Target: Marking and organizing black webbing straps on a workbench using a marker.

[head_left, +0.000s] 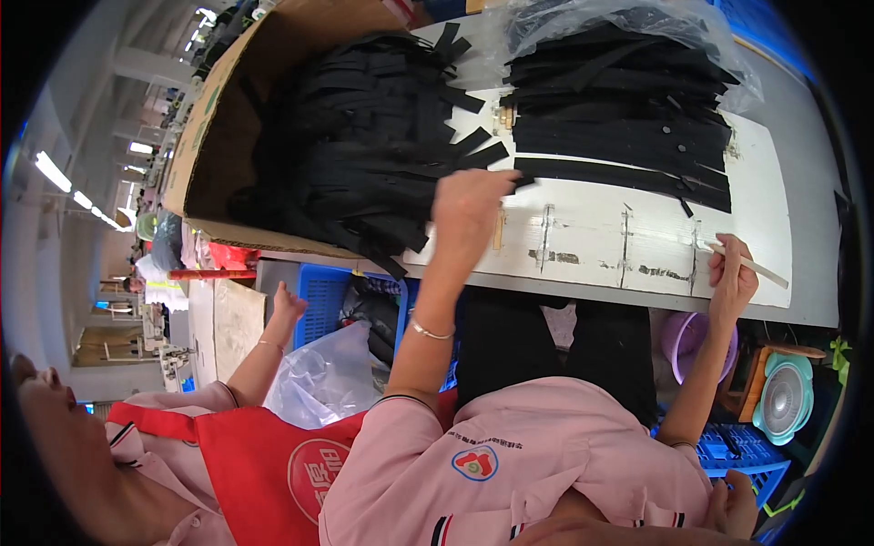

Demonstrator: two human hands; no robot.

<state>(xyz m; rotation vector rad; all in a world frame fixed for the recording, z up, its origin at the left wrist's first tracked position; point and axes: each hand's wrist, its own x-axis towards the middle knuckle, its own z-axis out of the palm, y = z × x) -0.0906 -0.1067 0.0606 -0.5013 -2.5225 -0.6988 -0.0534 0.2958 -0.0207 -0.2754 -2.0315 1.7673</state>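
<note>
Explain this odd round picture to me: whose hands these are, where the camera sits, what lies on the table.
The camera is worn on a person's head and looks down; its wide lens bends the edges. Both arms in pink sleeves are that person's own. The left hand pinches the end of a black strip on the white table. The right hand holds a pale stick. More black strips fill a cardboard box and lie in a clear bag. Lower left, a co-worker in a red apron raises a hand.
</note>
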